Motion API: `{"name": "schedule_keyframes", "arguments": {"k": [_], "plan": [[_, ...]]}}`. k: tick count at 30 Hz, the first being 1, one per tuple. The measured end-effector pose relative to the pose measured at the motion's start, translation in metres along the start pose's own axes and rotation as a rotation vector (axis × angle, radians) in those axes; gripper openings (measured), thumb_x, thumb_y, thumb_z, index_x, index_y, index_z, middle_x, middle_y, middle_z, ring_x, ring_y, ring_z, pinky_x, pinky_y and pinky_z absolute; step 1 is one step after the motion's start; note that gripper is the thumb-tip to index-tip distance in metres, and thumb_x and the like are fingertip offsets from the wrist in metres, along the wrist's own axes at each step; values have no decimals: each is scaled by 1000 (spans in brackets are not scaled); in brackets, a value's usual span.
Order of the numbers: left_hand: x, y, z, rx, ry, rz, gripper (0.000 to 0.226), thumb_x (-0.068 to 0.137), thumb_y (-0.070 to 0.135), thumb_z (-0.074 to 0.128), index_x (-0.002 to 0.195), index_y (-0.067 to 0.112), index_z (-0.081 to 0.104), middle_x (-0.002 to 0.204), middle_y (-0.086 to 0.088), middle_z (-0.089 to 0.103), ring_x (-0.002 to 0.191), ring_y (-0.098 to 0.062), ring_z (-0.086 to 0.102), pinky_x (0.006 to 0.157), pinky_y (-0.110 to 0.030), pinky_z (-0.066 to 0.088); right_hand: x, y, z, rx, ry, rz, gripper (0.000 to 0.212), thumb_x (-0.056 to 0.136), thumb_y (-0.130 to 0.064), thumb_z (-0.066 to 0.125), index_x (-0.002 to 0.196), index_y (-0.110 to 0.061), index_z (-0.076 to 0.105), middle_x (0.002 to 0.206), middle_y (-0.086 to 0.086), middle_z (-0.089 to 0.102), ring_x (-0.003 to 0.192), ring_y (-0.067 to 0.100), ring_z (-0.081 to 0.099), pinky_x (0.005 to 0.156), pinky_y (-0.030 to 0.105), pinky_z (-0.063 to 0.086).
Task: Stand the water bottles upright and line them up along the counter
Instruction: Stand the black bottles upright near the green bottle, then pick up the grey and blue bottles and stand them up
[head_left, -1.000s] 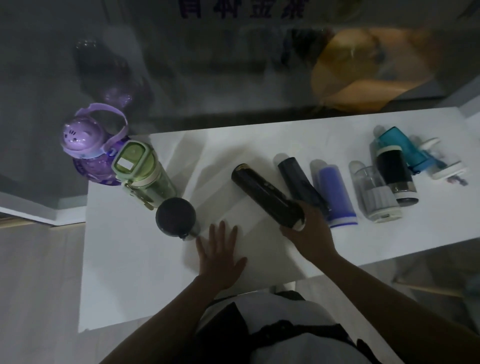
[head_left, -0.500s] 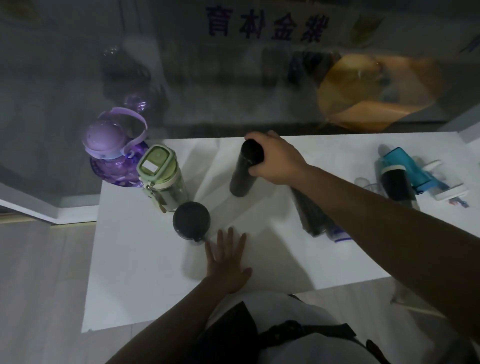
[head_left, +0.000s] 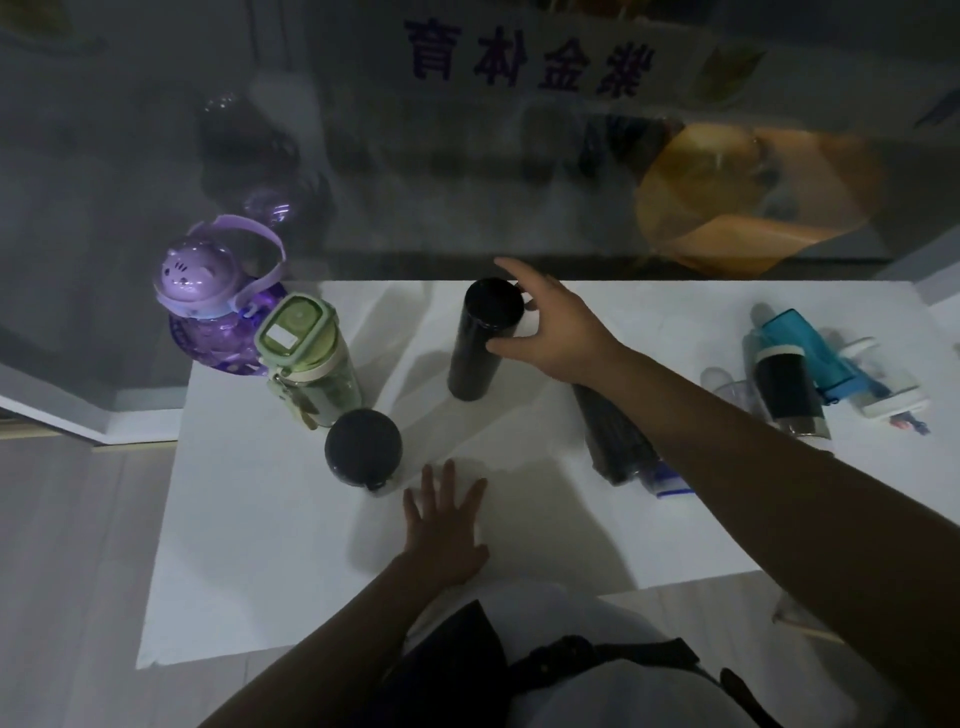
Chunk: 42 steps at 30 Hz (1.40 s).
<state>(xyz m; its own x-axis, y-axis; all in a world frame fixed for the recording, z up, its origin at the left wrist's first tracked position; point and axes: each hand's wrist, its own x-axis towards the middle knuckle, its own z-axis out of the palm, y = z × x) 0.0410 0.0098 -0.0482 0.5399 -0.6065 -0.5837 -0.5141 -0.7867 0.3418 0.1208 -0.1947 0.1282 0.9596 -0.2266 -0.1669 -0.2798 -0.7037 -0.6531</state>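
A tall black bottle (head_left: 475, 353) stands upright near the back of the white counter (head_left: 249, 545). My right hand (head_left: 556, 332) is beside its cap with fingers spread and the thumb tip touching its side. My left hand (head_left: 444, 525) lies flat on the counter, holding nothing. At the left stand a purple cat-lid bottle (head_left: 202, 291), a green bottle (head_left: 306, 358) and a dark round-lidded bottle (head_left: 363, 447). Lying on their sides at the right are a dark blue bottle (head_left: 613, 436), a blue-capped one (head_left: 667, 483) mostly hidden by my arm, a clear one (head_left: 732, 387), a black-and-white one (head_left: 787, 395) and a teal one (head_left: 810, 348).
A glass wall (head_left: 467, 182) with reflections rises right behind the counter's back edge. The counter's left edge is close to the purple bottle, and pale floor (head_left: 67, 571) lies beyond it. A small white object (head_left: 893, 402) lies at the far right.
My right hand lifted the black bottle from lying down, stood it upright near the back, and has now loosened from over its cap to beside it. The left hand stayed flat.
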Motion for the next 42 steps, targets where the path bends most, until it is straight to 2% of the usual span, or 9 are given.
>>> {"name": "schedule_keyframes", "arguments": {"k": [7,13,19,23,26,29,32,36,42], "plan": [[29,47,-29,-260,215,10,79,89,52,54,153,29,13,164,-8,5,150,-31,4,120,-47,13,-76,80,-53,-21,176,312,73,84,-44,68,145,-38,28,149,-3,38,131,21,43,109,42,40],[51,118,-41,-696,271,-78,82,85,50,65,151,31,21,157,-3,24,143,-26,26,115,-52,27,-158,163,-51,-40,275,493,54,81,-20,73,126,1,51,121,25,58,110,41,55,88,42,42],[69,184,-32,-1100,81,-259,97,81,47,74,154,25,15,158,-9,27,139,-29,36,109,-43,39,-177,240,-15,54,131,551,78,70,-56,68,135,-25,38,122,5,54,108,25,58,86,45,51],[81,219,-27,-1286,81,-396,80,79,40,78,142,21,32,131,-7,55,102,-22,60,79,-30,49,-173,264,-8,205,99,571,71,72,-47,75,129,-26,38,117,4,57,98,24,59,79,41,52],[90,235,-24,-1414,170,-503,53,81,34,77,122,19,46,104,2,61,87,-14,60,64,-28,45,-169,280,-1,331,105,548,70,68,-43,81,123,-29,40,110,-1,57,91,19,58,70,31,49],[95,240,-16,-1470,225,-577,33,81,30,77,105,16,59,99,-3,67,85,-19,62,71,-30,49,-168,289,0,398,66,528,71,72,-40,79,129,-26,38,109,-6,55,92,14,57,72,26,47],[97,239,-13,-1566,235,-607,39,77,25,79,110,8,65,99,-10,72,86,-22,66,76,-32,54,-168,298,-5,469,2,513,71,73,-45,75,131,-30,37,111,-9,59,98,12,61,84,35,53],[90,236,-13,-1555,282,-649,54,70,25,85,115,6,62,103,-14,71,81,-23,63,70,-31,53,-162,309,-7,405,-29,436,68,69,-40,80,125,-30,42,101,-12,60,90,11,63,72,27,51],[52,226,-18,-1397,375,-675,64,64,29,85,120,16,56,110,-9,63,79,-18,52,81,-38,51,-145,321,-11,329,-90,331,86,54,-63,71,128,-34,38,112,-5,60,91,17,63,77,45,57]]}}
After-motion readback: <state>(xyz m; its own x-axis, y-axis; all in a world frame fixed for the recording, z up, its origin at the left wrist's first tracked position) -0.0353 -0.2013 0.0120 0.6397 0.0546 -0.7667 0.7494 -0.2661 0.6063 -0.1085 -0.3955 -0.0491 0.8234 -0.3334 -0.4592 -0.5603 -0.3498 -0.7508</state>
